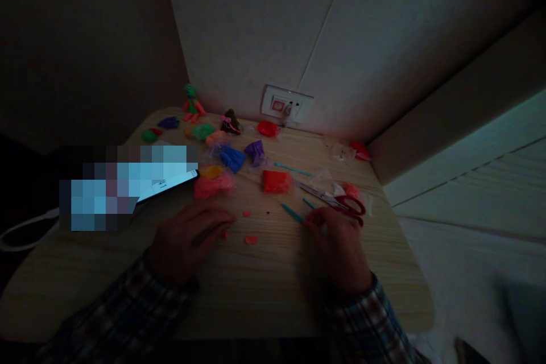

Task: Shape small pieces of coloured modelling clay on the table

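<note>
Head view — looking forward, down — near table (264,301).

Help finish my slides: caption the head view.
Right hand holds a blue stick; left hand is beside small pink pieces.

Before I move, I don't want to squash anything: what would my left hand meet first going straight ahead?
Your left hand would probably meet the small pink piece just beyond its fingertips, though the hand's height is unclear.

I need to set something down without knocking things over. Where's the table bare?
Mainly the front, between the two sleeves and nearer than the orange bits. A narrower patch runs right of the right hand, up to the table edge. It's crowded behind the left hand, with packets and a phone, and around the scissors.
</note>
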Tool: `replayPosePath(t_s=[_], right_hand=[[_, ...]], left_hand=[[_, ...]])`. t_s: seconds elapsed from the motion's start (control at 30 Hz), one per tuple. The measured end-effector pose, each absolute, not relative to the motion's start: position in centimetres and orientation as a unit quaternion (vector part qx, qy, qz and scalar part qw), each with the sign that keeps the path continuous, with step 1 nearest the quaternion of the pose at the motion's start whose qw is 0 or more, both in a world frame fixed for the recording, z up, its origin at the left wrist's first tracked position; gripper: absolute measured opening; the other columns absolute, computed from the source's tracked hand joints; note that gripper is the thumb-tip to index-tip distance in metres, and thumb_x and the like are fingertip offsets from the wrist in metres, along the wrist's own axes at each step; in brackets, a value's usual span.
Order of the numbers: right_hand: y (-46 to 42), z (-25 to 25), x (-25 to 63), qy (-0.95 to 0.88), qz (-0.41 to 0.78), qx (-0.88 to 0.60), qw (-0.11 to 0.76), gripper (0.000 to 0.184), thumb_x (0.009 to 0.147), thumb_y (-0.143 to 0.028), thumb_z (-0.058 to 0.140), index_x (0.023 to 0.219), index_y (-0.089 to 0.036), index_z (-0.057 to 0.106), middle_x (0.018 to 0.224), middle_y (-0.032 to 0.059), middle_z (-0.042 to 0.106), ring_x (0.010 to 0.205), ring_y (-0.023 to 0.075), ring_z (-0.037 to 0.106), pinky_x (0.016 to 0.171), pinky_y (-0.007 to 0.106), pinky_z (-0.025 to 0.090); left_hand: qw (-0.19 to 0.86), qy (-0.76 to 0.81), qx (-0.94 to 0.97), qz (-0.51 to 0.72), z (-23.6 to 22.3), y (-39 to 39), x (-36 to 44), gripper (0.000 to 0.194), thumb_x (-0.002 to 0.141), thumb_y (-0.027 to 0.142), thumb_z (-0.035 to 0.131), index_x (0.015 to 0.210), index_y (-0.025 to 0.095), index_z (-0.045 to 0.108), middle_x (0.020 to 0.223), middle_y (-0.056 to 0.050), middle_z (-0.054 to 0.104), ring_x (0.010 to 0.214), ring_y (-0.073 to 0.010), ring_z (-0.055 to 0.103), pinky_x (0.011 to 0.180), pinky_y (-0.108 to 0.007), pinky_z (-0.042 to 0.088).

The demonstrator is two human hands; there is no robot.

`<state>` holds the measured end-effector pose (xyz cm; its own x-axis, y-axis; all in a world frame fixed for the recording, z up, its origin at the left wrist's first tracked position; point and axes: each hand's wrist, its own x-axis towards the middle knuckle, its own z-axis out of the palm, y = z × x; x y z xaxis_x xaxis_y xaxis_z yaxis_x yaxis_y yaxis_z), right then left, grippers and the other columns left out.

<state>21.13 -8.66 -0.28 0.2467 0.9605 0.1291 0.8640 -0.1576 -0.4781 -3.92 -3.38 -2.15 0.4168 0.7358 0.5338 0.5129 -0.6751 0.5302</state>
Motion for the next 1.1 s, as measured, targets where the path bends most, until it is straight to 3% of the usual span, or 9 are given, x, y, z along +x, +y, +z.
replayPosePath(t_s=[0.13, 0.27, 0.53, 0.77, 1.0, 1.1], right_hand=[[-8.8, 0.0, 21.7, -0.613, 0.159, -0.715, 0.297, 0.007, 0.083, -0.023, 0.050, 0.079, -0.020, 0.056, 0.075, 0.0053, 0.066, 0.068, 0.0200, 0.059, 0.062, 0.033, 0.041], [-8.6, 0.5, 21.1, -0.621, 0.222, -0.688, 0.305, 0.008, 0.083, -0.024, 0.051, 0.077, -0.021, 0.055, 0.071, 0.0020, 0.063, 0.063, 0.0164, 0.056, 0.057, 0.028, 0.041], [-7.5, 0.9, 19.7, -0.644, 0.298, -0.649, 0.274, 0.009, 0.083, -0.019, 0.048, 0.076, -0.019, 0.053, 0.070, 0.0007, 0.059, 0.065, 0.0148, 0.053, 0.060, 0.027, 0.039], [-6.4, 0.7, 18.9, -0.660, 0.287, -0.641, 0.269, 0.006, 0.080, -0.020, 0.056, 0.074, -0.019, 0.055, 0.075, 0.0016, 0.061, 0.071, 0.0154, 0.055, 0.063, 0.027, 0.041], [-5.7, 0.5, 18.2, -0.643, 0.292, -0.652, 0.277, 0.010, 0.078, -0.019, 0.064, 0.071, -0.018, 0.056, 0.070, -0.0016, 0.060, 0.066, 0.0132, 0.054, 0.061, 0.025, 0.039], [-5.3, 0.6, 17.5, -0.650, 0.300, -0.644, 0.269, 0.013, 0.077, -0.020, 0.066, 0.069, -0.017, 0.057, 0.069, -0.0020, 0.059, 0.066, 0.0129, 0.054, 0.062, 0.024, 0.038]], left_hand=[[0.128, 0.329, 0.850, 0.391, -2.7, -3.1, -3.6, 0.020, 0.092, 0.019, 0.048, 0.097, 0.023, 0.067, 0.094, -0.002, 0.066, 0.085, -0.0145, 0.063, 0.077, -0.027, 0.055], [0.090, 0.319, 0.862, 0.384, -2.2, -3.0, -3.2, 0.021, 0.092, 0.019, 0.048, 0.102, 0.021, 0.066, 0.091, -0.001, 0.067, 0.087, -0.0154, 0.064, 0.080, -0.028, 0.056], [0.141, 0.347, 0.869, 0.323, -1.6, -3.0, -2.3, 0.024, 0.092, 0.018, 0.045, 0.108, 0.019, 0.063, 0.092, -0.002, 0.069, 0.089, -0.0178, 0.065, 0.082, -0.031, 0.056], [0.162, 0.361, 0.854, 0.337, -1.8, -3.3, -2.2, 0.027, 0.091, 0.018, 0.046, 0.114, 0.020, 0.059, 0.098, -0.001, 0.069, 0.092, -0.0170, 0.065, 0.087, -0.030, 0.054], [0.145, 0.364, 0.851, 0.348, -2.1, -3.2, -2.7, 0.021, 0.091, 0.022, 0.049, 0.109, 0.020, 0.059, 0.104, -0.003, 0.069, 0.099, -0.0197, 0.064, 0.088, -0.032, 0.055], [0.149, 0.387, 0.833, 0.366, -1.9, -3.0, -3.0, 0.014, 0.090, 0.023, 0.051, 0.099, 0.020, 0.062, 0.097, -0.003, 0.069, 0.094, -0.0196, 0.065, 0.085, -0.032, 0.054]])
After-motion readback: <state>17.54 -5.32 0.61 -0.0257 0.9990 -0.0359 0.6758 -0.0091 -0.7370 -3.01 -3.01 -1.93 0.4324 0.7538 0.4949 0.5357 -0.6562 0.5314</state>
